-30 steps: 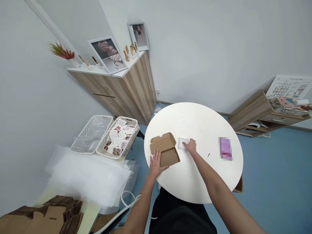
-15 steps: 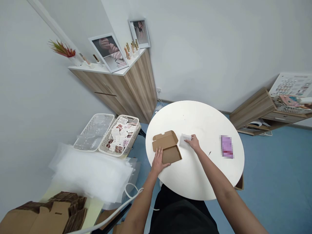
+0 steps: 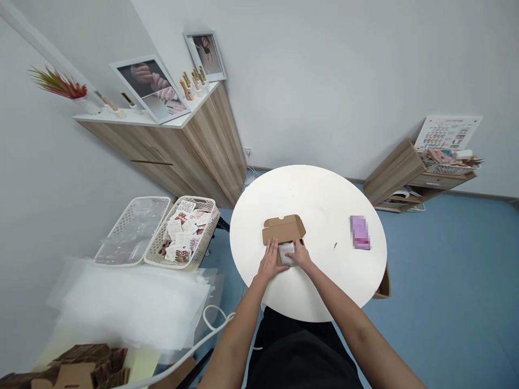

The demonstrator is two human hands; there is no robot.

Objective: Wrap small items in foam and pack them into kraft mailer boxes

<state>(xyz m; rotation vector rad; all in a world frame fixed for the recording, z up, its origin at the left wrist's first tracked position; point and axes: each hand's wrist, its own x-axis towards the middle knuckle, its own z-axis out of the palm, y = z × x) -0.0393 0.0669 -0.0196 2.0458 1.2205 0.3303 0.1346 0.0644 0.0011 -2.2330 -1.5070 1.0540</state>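
A small brown cardboard box [image 3: 283,231] lies open on the round white table [image 3: 320,200], its lid tipped back. A white packet [image 3: 286,252] sits in the box tray. My left hand [image 3: 270,262] rests on the tray's left side, fingers curled on the packet's edge. My right hand [image 3: 300,256] presses the packet from the right with its fingers closed on it. Both hands meet over the tray at the near side of the table.
A blurred purple item [image 3: 359,232] lies on the table to the right. Two white baskets [image 3: 184,232] stand at left, one holding packets, beside clear plastic sheets [image 3: 130,302] and flat cardboard blanks [image 3: 85,367]. Wooden cabinets [image 3: 190,146] line the wall.
My right hand has carried the white packet from the table beside the box into the box tray. My left hand has shifted onto the tray. The view has turned slightly.
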